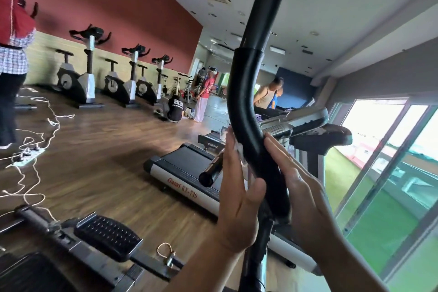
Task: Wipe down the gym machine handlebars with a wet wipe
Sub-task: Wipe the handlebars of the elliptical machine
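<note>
Where the left grip (237, 192) meets the handlebar (246, 102), wipe (239, 148) lies between

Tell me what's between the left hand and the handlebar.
A white wipe, mostly hidden by the left hand, pressed against the handlebar. It shows in the head view.

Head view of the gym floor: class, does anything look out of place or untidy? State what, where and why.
Yes. Loose white cords and a power strip sprawl tangled across the wooden floor at left, in walking space: a likely trip hazard.
</note>
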The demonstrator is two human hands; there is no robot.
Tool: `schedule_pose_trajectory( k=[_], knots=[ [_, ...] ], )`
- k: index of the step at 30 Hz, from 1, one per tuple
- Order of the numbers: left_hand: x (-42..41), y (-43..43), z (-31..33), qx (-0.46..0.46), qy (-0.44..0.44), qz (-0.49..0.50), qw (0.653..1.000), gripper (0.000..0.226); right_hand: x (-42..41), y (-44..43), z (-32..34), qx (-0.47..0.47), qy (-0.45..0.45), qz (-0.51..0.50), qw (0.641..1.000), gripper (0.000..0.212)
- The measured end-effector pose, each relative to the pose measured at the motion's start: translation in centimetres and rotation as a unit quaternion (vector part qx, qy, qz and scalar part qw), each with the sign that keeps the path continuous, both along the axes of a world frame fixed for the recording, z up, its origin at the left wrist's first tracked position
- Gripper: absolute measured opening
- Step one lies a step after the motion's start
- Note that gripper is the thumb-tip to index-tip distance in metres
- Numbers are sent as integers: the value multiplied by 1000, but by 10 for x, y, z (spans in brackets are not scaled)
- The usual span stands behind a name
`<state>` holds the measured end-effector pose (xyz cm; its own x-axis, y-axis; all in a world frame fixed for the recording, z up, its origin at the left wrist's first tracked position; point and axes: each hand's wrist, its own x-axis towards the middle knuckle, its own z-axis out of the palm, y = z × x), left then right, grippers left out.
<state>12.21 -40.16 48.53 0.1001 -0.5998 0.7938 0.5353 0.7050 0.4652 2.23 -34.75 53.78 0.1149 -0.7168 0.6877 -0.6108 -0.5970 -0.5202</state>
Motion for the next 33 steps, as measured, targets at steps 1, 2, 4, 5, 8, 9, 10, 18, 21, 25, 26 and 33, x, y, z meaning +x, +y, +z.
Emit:
schedule_pose_trajectory(
  k=[1,2,4,5,8,9,10,18,21,25,26,33],
  knots=[
    [1,-4,5,-1,4,6,1000,83,0,0,-1,1,0,1,1000,49],
    [2,-4,10,2,9,4,1000,82,-1,0,-1,1,2,1,1000,49],
    [-2,4,6,18,15,-21,1000,84,-5,0,-1,11,1,10,1000,49],
    [-8,11,-4,23,9,-32,999,86,-8,-1,0,22,-5,17,1000,49],
    [-20,24,-26,44,-5,-34,998,96,-21,0,5,63,-61,43,995,50],
    [-21,20,-26,46,-2,-29,999,94,-26,1,5,77,-78,50,993,52],
    [-21,16,-21,46,4,-17,999,89,-29,4,5,87,-82,51,992,52],
    [-42,41,-27,69,-17,32,997,97,-32,6,-7,100,-83,75,989,72],
    [-39,32,-3,35,-46,197,979,84,-33,7,-6,108,-83,70,988,58],
    [-47,35,-20,-14,-117,288,950,75,-34,9,-6,131,-95,99,982,67],
    [-49,34,-25,-25,-137,310,940,73,-34,9,-7,133,-99,106,980,76],
    [-54,37,-38,-23,-204,390,898,72,-41,9,-9,134,-102,142,975,77]
  ],
)
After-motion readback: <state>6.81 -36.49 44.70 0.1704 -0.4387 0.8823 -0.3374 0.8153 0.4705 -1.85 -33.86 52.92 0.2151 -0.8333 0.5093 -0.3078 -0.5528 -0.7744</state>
